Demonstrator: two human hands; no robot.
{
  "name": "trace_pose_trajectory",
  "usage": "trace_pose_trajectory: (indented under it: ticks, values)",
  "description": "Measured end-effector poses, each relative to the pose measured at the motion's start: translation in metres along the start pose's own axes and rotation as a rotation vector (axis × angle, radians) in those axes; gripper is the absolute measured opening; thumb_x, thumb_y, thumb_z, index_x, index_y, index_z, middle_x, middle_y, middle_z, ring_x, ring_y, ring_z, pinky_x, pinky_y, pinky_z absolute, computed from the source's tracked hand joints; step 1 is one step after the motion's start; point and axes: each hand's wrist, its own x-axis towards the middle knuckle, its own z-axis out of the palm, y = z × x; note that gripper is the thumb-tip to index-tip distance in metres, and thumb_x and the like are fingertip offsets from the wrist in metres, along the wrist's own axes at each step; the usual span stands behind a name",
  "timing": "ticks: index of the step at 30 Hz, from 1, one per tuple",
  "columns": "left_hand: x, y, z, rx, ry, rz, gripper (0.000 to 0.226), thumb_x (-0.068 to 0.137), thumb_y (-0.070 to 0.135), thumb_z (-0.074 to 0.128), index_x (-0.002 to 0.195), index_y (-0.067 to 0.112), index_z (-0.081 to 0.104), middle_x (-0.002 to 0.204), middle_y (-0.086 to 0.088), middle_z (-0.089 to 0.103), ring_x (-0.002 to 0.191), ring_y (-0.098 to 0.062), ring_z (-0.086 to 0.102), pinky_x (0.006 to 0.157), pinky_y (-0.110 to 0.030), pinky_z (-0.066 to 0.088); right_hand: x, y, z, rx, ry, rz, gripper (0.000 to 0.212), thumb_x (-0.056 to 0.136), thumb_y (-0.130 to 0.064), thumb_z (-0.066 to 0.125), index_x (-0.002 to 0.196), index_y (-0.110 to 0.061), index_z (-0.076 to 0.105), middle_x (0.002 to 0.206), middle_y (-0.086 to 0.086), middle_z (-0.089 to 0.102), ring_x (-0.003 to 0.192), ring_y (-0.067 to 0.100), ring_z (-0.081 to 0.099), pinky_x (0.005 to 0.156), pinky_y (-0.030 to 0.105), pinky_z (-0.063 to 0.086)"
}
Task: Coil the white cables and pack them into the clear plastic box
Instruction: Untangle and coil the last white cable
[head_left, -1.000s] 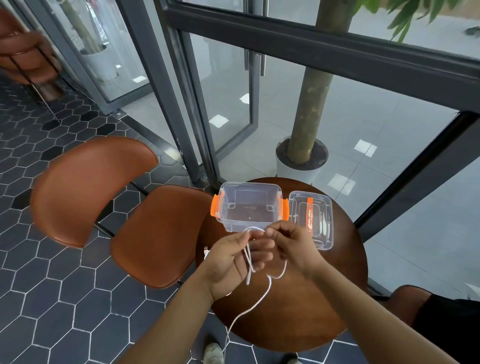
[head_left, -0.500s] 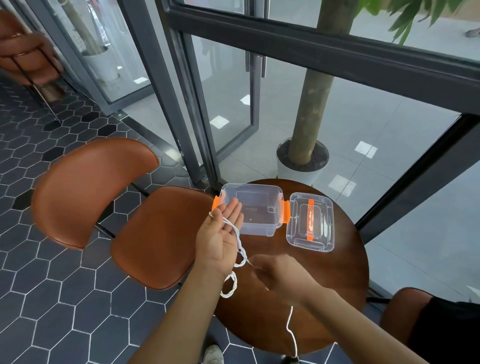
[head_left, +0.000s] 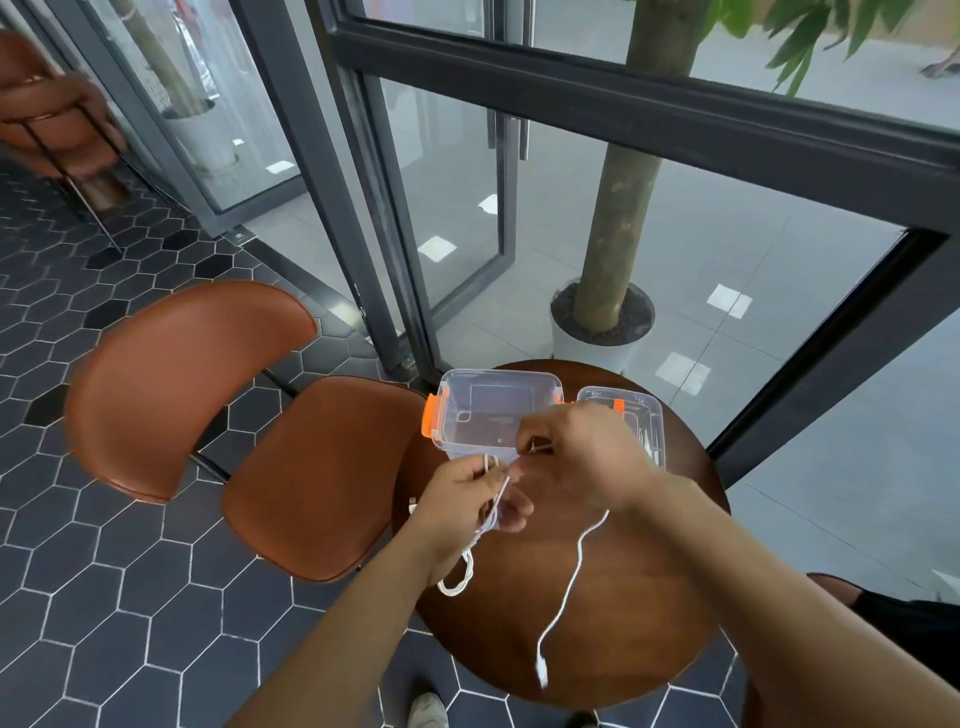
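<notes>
The floor (head_left: 104, 597) has dark six-sided tiles with light lines between them. A brown chair (head_left: 249, 415) stands on it, just beside the round brown bench (head_left: 623, 597). Behind the bench a tree trunk (head_left: 618, 208) grows out of a white pot (head_left: 597, 343).

The clear plastic box (head_left: 493, 410) sits open at the far edge of the bench. It has orange clips on its sides, and nothing can be seen inside it. Its clear lid (head_left: 644, 415) lies flat just beside it, on the right.

Both hands are held over the bench, in front of the box. The left hand (head_left: 467, 509) is closed around some loops of the white cable (head_left: 571, 577), so its grip is clamped on the cable. One loop hangs down under that hand. The right hand (head_left: 582, 457) is very near the left one. Its fingertips (head_left: 524, 447) pinch the same cable, so that grip is clamped on it too. From the right hand the loose end of the cable hangs down in a wavy line over the near side of the bench. The small plug (head_left: 542, 673) is at the bottom of it.

A shoe (head_left: 426, 712) peeks out under the near edge of the bench.
</notes>
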Motion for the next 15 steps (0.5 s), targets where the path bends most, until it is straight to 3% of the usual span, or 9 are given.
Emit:
trace_pose_trajectory:
  ticks: [2,6,11,13,15]
  values:
    - [-0.005,0.0,-0.001,-0.06,-0.069,-0.073,0.032,0.108,0.018,0.037,0.1,-0.005,0.058,0.068,-0.018,0.063,0.056,-0.024,0.057,0.059,-0.034,0.052,0.004,0.005,-0.004,0.066,0.028,0.013,0.014,0.079,-0.032,0.082,0.08,-0.023,0.072,0.076,-0.008,0.071,0.068,0.014,0.066,0.06,0.03,0.053]
    - [-0.01,0.003,0.001,-0.163,-0.222,-0.167,0.057,0.107,0.043,0.029,0.099,-0.004,0.061,0.065,-0.018,0.056,0.052,-0.023,0.048,0.056,-0.036,0.046,0.012,0.009,0.003,0.317,0.03,0.1,0.011,0.078,-0.022,0.085,0.079,-0.02,0.074,0.075,-0.018,0.066,0.07,0.007,0.065,0.066,0.024,0.053]
    - [-0.006,0.007,-0.002,-0.27,-0.273,-0.123,0.036,0.101,0.03,0.043,0.099,-0.002,0.059,0.065,-0.015,0.063,0.05,-0.02,0.055,0.055,-0.033,0.048,0.009,0.017,0.021,0.666,0.047,0.272,0.008,0.086,-0.019,0.078,0.08,-0.02,0.073,0.071,-0.013,0.066,0.065,0.003,0.06,0.064,0.017,0.049]
    - [-0.005,0.008,-0.004,-0.382,-0.294,-0.098,0.027,0.097,0.022,0.046,0.097,0.0,0.061,0.078,-0.019,0.072,0.063,-0.026,0.068,0.065,-0.037,0.057,0.0,0.017,0.032,0.772,0.073,0.354,0.013,0.092,-0.018,0.072,0.082,-0.011,0.073,0.064,-0.008,0.062,0.06,0.007,0.056,0.057,0.019,0.047]
    - [-0.004,0.007,-0.006,-0.528,-0.313,-0.075,0.028,0.101,0.017,0.041,0.098,-0.001,0.063,0.098,-0.025,0.074,0.09,-0.036,0.074,0.081,-0.045,0.061,-0.012,0.017,0.046,0.867,0.064,0.41,0.019,0.098,-0.017,0.064,0.086,-0.006,0.071,0.063,0.003,0.059,0.059,0.013,0.053,0.053,0.024,0.046]
